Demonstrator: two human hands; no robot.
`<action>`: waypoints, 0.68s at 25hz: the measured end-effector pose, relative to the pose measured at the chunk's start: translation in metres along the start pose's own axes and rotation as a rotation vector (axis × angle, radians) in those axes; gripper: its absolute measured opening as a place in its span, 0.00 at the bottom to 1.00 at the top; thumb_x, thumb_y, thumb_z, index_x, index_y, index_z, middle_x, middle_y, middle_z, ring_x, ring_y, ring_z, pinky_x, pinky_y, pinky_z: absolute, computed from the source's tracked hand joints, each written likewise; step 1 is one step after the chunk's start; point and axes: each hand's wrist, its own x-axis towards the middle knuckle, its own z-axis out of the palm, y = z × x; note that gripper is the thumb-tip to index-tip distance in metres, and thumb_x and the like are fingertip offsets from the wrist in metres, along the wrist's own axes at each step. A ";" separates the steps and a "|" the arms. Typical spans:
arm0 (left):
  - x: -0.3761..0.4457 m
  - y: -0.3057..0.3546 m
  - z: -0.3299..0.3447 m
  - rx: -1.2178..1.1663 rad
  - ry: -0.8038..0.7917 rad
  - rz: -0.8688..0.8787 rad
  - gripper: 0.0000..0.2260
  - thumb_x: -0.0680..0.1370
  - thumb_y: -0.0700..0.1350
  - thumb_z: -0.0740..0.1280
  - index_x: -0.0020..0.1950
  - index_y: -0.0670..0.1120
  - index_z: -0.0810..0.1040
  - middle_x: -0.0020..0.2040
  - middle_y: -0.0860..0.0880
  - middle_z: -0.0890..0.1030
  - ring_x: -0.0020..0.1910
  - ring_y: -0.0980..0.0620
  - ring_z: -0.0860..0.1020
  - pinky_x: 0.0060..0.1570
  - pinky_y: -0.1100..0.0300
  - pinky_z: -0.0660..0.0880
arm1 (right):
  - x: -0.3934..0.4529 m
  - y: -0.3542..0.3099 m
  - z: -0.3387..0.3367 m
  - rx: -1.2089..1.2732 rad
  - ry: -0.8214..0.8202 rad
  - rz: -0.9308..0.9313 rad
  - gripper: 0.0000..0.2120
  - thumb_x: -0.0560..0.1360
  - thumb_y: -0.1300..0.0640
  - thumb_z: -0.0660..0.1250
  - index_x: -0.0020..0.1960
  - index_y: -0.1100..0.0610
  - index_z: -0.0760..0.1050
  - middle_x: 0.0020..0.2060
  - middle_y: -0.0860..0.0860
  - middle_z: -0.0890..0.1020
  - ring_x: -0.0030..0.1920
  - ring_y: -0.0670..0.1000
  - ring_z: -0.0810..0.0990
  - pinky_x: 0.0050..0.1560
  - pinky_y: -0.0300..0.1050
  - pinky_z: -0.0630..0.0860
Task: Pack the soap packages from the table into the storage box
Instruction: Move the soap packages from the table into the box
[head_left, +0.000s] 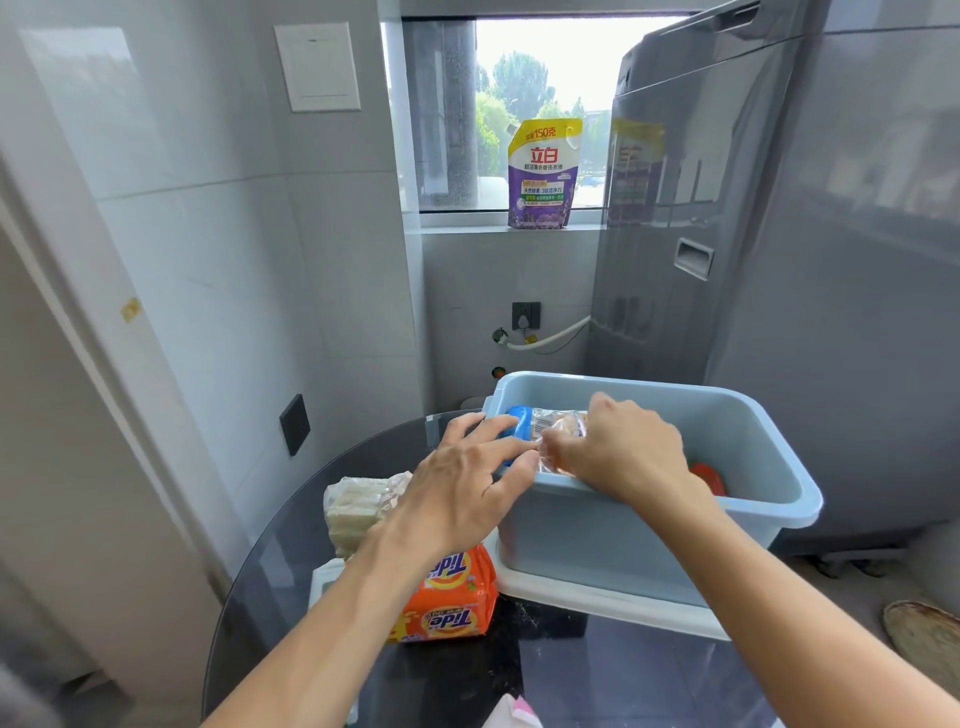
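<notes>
**Soap pack going over the box's near-left rim**

Hands first, nearest me. I see my left hand (470, 486) with fingers spread and nearly straight, fingertips touching the blue end of a soap pack (540, 434). My right hand (623, 452) curls round that pack's clear-wrapped part. The pack lies with its long axis running left to right, blue end to the left, just inside the blue box (660, 540) at the near-left corner. On the glass table (291, 545) left of the box I count two more: one orange Tide pack (452, 603) under my left wrist, one pale pack (358, 509) behind it. One orange item (706, 478) shows inside the box. Beyond, one purple pouch (543, 174) stands upright on the windowsill.
</notes>
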 end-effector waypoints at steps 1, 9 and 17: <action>-0.002 -0.001 0.000 -0.055 -0.018 0.009 0.25 0.77 0.65 0.48 0.65 0.61 0.77 0.75 0.58 0.67 0.74 0.58 0.56 0.67 0.52 0.63 | -0.004 -0.001 0.000 -0.017 0.130 -0.040 0.19 0.74 0.38 0.61 0.49 0.55 0.69 0.48 0.55 0.83 0.49 0.61 0.80 0.40 0.49 0.67; -0.034 -0.033 -0.038 -0.064 0.192 -0.088 0.15 0.79 0.54 0.63 0.64 0.56 0.77 0.56 0.55 0.83 0.54 0.54 0.80 0.52 0.56 0.78 | -0.058 -0.003 0.023 0.294 0.616 -0.383 0.11 0.71 0.61 0.72 0.53 0.57 0.79 0.50 0.52 0.85 0.54 0.59 0.77 0.53 0.54 0.73; -0.047 -0.039 -0.032 0.273 -0.416 -0.140 0.29 0.65 0.64 0.75 0.63 0.55 0.75 0.55 0.56 0.70 0.51 0.54 0.76 0.46 0.56 0.77 | -0.063 -0.001 0.047 0.168 0.691 -0.394 0.10 0.75 0.53 0.60 0.47 0.54 0.80 0.50 0.50 0.85 0.51 0.57 0.79 0.51 0.51 0.69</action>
